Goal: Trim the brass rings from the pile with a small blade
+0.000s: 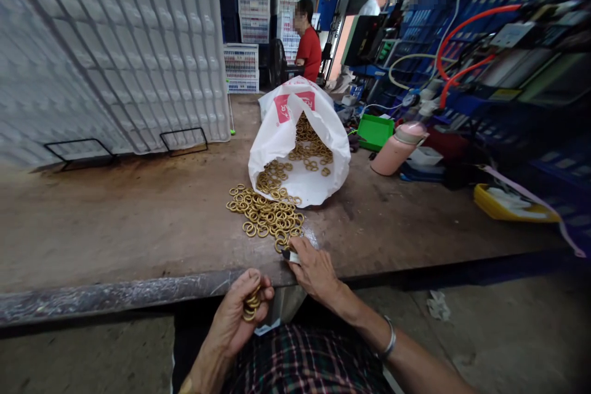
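My left hand [242, 305] is closed around several brass-coloured rings [251, 303], just off the table's front edge. My right hand [314, 268] reaches over that edge to the near end of a loose pile of the same rings [270, 214]. A small black-and-white object [290, 256] sits in its curled fingers; its kind is unclear. Behind the pile, a white plastic bag [272, 138] with red print lies with its mouth toward me. More rings spill from inside it onto the wooden table [152, 221].
White ribbed plastic trays [152, 43] stand upright on the left with black wire stands [184, 138]. To the right are a pink bottle [401, 149], a green tray [375, 131] and a yellow tray [512, 206]. Behind the bag, a person in red [309, 49] is near stacked crates [253, 12].
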### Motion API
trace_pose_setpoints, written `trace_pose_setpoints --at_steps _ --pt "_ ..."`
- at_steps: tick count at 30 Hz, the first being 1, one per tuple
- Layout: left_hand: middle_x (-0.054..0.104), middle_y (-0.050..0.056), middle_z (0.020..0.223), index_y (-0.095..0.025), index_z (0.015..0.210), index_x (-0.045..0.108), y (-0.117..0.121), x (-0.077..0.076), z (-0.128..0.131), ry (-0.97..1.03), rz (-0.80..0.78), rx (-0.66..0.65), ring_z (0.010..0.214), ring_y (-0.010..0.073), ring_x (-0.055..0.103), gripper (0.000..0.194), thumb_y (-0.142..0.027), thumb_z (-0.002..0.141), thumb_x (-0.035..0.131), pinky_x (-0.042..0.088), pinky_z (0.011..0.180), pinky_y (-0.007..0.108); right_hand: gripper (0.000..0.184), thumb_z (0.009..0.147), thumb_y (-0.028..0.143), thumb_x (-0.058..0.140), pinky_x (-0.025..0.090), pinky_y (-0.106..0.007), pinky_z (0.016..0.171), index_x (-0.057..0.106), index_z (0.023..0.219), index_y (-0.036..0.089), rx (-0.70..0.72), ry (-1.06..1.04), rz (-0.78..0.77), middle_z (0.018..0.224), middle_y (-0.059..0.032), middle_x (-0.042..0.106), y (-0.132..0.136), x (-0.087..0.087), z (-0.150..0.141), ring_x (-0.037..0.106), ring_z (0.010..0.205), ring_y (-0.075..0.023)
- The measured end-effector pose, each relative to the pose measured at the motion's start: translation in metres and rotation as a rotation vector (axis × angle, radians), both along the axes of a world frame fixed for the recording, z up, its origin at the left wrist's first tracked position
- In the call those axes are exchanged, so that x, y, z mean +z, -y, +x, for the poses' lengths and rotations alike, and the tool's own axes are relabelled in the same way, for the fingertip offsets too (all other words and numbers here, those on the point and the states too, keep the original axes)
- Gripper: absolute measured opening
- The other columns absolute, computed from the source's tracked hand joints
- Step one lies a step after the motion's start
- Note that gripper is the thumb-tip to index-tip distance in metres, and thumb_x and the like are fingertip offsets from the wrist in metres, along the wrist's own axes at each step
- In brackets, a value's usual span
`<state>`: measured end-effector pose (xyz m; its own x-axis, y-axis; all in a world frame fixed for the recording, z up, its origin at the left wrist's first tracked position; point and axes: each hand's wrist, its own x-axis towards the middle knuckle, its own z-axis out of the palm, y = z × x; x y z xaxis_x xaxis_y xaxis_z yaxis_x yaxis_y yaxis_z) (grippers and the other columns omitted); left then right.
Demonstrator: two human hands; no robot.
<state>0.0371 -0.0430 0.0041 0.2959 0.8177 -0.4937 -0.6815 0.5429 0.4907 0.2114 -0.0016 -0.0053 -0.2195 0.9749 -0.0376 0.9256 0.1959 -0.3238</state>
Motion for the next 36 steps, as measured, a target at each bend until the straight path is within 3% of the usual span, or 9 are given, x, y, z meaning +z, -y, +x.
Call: trace_pose_setpoints --at_steps 6,9,13,16,19,22,28,32,36 --pt "0.057 0.001 0.065 -0.014 0.070 0.050 -0.009 0.006 0.004 -0.156 0.118 -0.018 0.048 0.0049 0.046 0.025 -0.030 0.067 0.069 0.026 0.035 0.013 0.017 0.077 0.016 0.042 0.035 -0.022 0.061 0.055 0.087 0.019 0.071 -0.441 -0.040 0.077 -0.0008 0.059 -0.009 0.003 -0.013 0.051 0.067 -0.0128" --pt "0.054 -0.003 0.056 -0.016 0.073 0.051 -0.011 0.006 0.002 -0.460 0.237 0.064 0.041 0.0048 0.042 0.026 -0.038 0.070 0.064 0.029 0.036 0.014 0.014 0.076 0.024 0.043 0.034 -0.020 0.055 0.056 0.077 0.018 0.008 -0.724 -0.198 0.064 0.0028 0.053 -0.016 0.011 -0.030 0.045 0.057 -0.0102" --pt "0.049 -0.007 0.049 -0.017 0.093 0.054 -0.009 0.002 -0.003 -0.833 0.355 0.137 0.036 0.0060 0.039 0.029 -0.037 0.073 0.060 0.031 0.035 0.016 0.011 0.071 0.025 0.045 0.028 -0.018 0.045 0.053 0.069 0.017 -0.039 -0.996 -0.495 0.052 0.0071 0.042 -0.020 0.014 -0.049 0.036 0.045 -0.0064" --pt "0.050 -0.006 0.049 -0.017 0.096 0.059 -0.007 0.000 -0.006 -0.908 0.424 0.139 0.037 0.0067 0.039 0.028 -0.033 0.073 0.060 0.033 0.038 0.018 0.010 0.069 0.028 0.047 0.019 -0.018 0.036 0.048 0.070 0.018 -0.068 -1.189 -0.744 0.047 0.0106 0.034 -0.016 0.013 -0.058 0.023 0.036 -0.0039" --pt "0.055 -0.003 0.054 -0.018 0.090 0.064 -0.006 -0.002 -0.009 -0.922 0.453 0.161 0.043 0.0083 0.043 0.022 -0.031 0.074 0.059 0.037 0.045 0.019 0.010 0.068 0.028 0.048 0.015 -0.018 0.033 0.044 0.068 0.019 -0.071 -1.285 -0.851 0.048 0.0110 0.036 -0.011 0.012 -0.063 0.020 0.033 -0.0029" --pt "0.060 0.000 0.060 -0.018 0.087 0.066 -0.006 -0.006 -0.010 -0.946 0.464 0.199 0.052 0.0112 0.050 0.020 -0.031 0.075 0.057 0.041 0.053 0.021 0.009 0.071 0.026 0.045 0.017 -0.018 0.033 0.048 0.068 0.018 -0.032 -1.224 -0.811 0.050 0.0087 0.044 -0.009 0.010 -0.065 0.024 0.033 -0.0028" --pt "0.065 0.003 0.069 -0.020 0.077 0.068 -0.006 -0.008 -0.014 -1.100 0.539 0.288 0.066 0.0169 0.056 0.012 -0.028 0.070 0.061 0.043 0.068 0.026 0.019 0.081 0.033 0.044 0.033 -0.018 0.047 0.054 0.081 0.017 -0.027 -1.016 -0.465 0.054 0.0052 0.051 -0.009 0.006 -0.059 0.043 0.047 -0.0068" --pt "0.064 0.003 0.066 -0.020 0.071 0.068 -0.007 -0.004 -0.016 -1.194 0.575 0.278 0.064 0.0170 0.055 0.007 -0.025 0.068 0.062 0.042 0.068 0.026 0.026 0.084 0.035 0.041 0.034 -0.020 0.052 0.049 0.066 0.018 0.048 -0.909 -0.336 0.052 0.0047 0.047 -0.009 0.011 -0.055 0.043 0.050 -0.0083" --pt "0.063 0.002 0.066 -0.019 0.071 0.067 -0.007 0.001 -0.012 -1.131 0.577 0.247 0.063 0.0153 0.055 0.009 -0.027 0.070 0.061 0.042 0.064 0.024 0.027 0.081 0.029 0.043 0.031 -0.021 0.053 0.045 0.057 0.018 0.096 -0.826 -0.261 0.053 0.0046 0.045 -0.011 0.013 -0.058 0.041 0.053 -0.0085"
